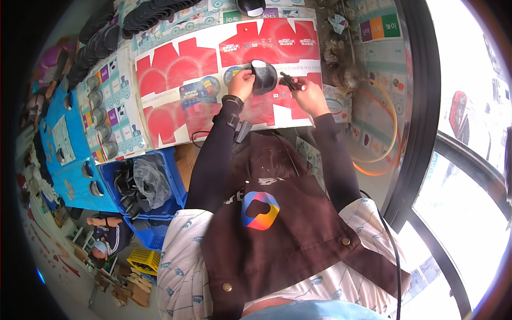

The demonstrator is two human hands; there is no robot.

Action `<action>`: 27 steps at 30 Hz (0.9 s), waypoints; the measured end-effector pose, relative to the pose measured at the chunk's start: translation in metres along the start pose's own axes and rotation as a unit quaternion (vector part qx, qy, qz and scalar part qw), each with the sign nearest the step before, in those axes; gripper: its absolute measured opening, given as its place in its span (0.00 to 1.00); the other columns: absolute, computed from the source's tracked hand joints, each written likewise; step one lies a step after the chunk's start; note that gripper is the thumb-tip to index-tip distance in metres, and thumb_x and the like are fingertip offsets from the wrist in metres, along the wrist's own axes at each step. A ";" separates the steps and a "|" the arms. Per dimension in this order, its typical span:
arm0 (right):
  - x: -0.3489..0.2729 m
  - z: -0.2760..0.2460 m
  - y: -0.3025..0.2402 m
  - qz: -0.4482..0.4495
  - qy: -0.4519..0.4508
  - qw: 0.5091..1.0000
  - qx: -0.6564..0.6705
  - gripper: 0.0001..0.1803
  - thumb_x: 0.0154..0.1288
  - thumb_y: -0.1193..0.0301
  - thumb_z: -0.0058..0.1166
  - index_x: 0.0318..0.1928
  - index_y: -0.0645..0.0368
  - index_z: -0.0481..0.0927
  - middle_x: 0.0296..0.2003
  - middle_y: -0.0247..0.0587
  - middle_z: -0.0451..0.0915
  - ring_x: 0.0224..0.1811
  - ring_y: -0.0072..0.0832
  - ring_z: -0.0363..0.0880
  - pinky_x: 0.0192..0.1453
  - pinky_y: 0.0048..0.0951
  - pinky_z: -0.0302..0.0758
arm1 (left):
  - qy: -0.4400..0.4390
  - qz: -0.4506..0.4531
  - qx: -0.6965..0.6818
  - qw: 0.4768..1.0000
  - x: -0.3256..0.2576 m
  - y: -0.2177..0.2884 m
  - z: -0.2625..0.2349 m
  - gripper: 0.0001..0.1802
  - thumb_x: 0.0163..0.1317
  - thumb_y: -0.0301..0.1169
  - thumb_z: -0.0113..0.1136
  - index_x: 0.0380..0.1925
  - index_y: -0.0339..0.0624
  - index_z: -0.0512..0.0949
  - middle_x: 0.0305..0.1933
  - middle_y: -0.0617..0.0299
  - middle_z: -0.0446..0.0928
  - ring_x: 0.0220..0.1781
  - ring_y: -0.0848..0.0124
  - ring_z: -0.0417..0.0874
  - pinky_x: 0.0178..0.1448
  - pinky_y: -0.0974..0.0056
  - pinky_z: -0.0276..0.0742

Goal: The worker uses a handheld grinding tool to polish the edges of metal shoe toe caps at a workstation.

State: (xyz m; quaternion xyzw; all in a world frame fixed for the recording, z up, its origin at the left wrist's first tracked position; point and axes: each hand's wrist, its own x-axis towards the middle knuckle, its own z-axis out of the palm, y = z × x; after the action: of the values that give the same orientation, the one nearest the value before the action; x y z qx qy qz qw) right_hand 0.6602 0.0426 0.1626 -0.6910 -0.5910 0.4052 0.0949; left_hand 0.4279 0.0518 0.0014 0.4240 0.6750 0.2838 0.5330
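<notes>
My left hand (241, 85) grips the left side of a black, curved, cup-like shell (265, 85) with a pale patch at its far end. The shell is over a red and white printed sheet (194, 61) on the worktable. Just right of the shell, my right hand (311, 100) is closed around a small dark tool (288, 81), which points toward the shell with a small gap between them. The tool's exact kind is too small to make out. A dark band circles my left wrist.
Stacked black shells (152, 18) line the far left, with more in a row (100, 117) along the table's left side. A blue crate (173, 170) holds dark pieces and a clear bag (152, 181). Yellow and orange hoses (393, 125) loop at right. Another person (114, 234) is at lower left.
</notes>
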 end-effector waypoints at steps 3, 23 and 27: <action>-0.001 0.002 0.000 -0.021 -0.027 0.999 0.019 0.19 0.66 0.57 0.51 0.47 0.57 0.83 0.39 0.62 0.82 0.47 0.59 0.79 0.51 0.51 0.76 | 0.000 0.006 0.010 1.000 -0.001 0.000 0.000 0.20 0.68 0.33 0.60 0.56 0.34 0.76 0.50 0.53 0.83 0.43 0.69 0.85 0.43 0.66 0.83; -0.003 -0.003 0.005 -0.041 -0.014 0.996 0.072 0.21 0.71 0.56 0.43 0.45 0.57 0.84 0.38 0.60 0.82 0.44 0.59 0.79 0.49 0.50 0.76 | -0.032 -0.083 -0.058 0.994 -0.013 0.032 -0.009 0.20 0.70 0.31 0.56 0.59 0.35 0.74 0.56 0.52 0.78 0.52 0.65 0.82 0.51 0.61 0.83; -0.008 -0.001 0.011 -0.055 -0.117 0.991 0.044 0.22 0.69 0.54 0.46 0.46 0.59 0.83 0.30 0.59 0.82 0.33 0.52 0.83 0.41 0.46 0.78 | -0.034 -0.084 -0.058 0.994 -0.013 0.034 -0.007 0.20 0.70 0.31 0.56 0.59 0.35 0.74 0.55 0.52 0.79 0.51 0.66 0.83 0.50 0.62 0.84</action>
State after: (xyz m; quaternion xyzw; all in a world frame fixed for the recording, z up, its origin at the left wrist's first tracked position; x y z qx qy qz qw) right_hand 0.6689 0.0332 0.1602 -0.6005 -0.6166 0.5032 0.0774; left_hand 0.4311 0.0571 0.0383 0.3435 0.6721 0.2617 0.6015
